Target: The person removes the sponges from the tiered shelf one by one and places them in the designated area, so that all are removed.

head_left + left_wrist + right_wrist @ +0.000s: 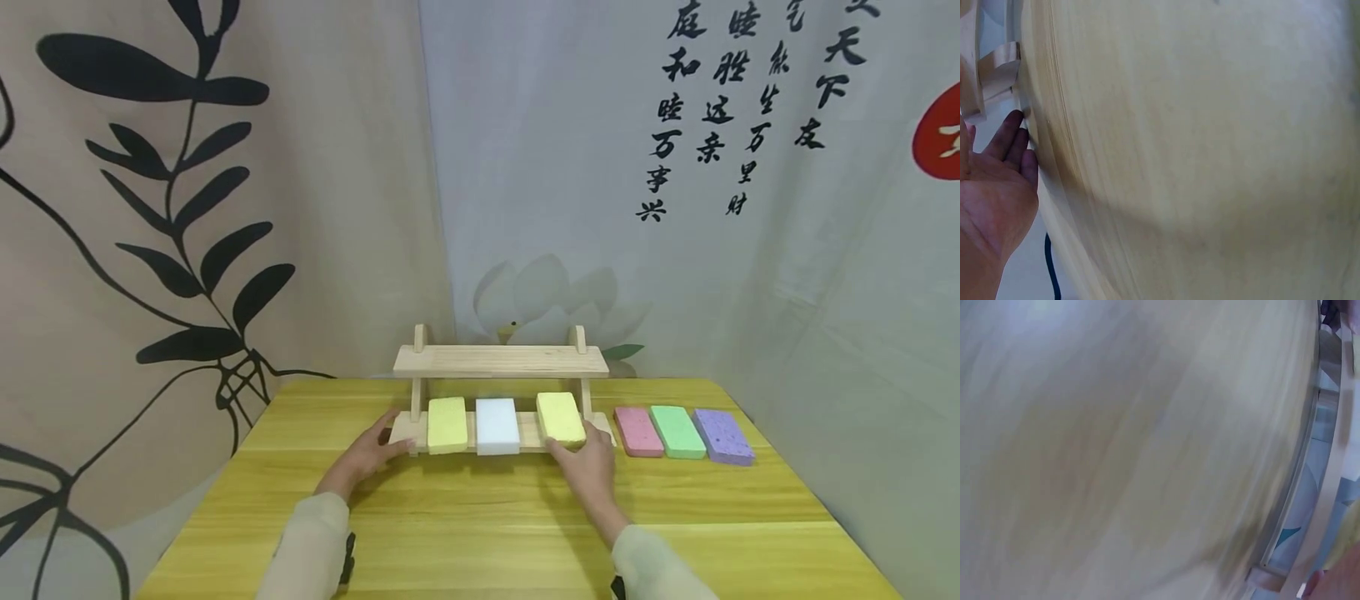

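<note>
One left hand (pixel 365 454), fingers loosely extended, is set against a wooden rack's (pixel 501 361) left end. Along the lower board (pixel 528 430), a yellow sponge (pixel 447 426) and white sponge (pixel 497 427) are followed by a wider gap, then a second yellow sponge (pixel 559 415), its lower end pinched by the right hand (pixel 589 468) near the board's right edge. Pink sponge (pixel 639 432), green sponge (pixel 677 432) and purple sponge (pixel 723 437) are lined beyond.

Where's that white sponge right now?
In the head view, the white sponge is on the wooden shelf's lower board, between a yellow sponge on its left and another yellow sponge, gripped by the right hand.
</note>
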Demonstrator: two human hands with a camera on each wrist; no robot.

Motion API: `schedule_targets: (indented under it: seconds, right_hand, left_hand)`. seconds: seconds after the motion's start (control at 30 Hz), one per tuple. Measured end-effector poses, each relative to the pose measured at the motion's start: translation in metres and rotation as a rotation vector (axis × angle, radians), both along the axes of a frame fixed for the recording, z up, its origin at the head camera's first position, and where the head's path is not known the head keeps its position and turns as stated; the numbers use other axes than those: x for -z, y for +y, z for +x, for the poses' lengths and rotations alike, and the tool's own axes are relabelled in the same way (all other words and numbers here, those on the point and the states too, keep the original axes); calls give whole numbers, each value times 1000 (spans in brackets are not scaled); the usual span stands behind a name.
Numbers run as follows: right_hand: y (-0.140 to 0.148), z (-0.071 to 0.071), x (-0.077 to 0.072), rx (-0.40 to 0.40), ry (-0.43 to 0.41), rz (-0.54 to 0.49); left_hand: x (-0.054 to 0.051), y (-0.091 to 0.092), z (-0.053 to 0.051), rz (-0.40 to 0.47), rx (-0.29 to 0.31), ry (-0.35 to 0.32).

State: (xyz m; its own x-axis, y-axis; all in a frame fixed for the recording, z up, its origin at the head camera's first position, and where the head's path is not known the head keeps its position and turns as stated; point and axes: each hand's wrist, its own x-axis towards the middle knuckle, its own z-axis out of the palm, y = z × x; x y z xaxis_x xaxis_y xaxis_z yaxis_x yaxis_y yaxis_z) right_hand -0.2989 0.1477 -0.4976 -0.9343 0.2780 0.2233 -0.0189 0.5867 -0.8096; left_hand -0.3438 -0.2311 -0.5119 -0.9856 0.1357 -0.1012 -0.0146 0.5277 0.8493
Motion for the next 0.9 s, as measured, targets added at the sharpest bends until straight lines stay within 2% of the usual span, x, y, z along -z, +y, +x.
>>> schedule_targets:
  seconds: [0.37,0.73,0.9]
  right_hand:
    - [31,2,-8,-26,58,30]
    - [50,12,-10,-70,28,46]
    - [59,18,-10,-69,59,50]
  left_hand:
    - [1,-1,-2,-5,2,6]
    - [3,-1,-1,6,-3,6]
    - [2,0,0,-2,-6,10]
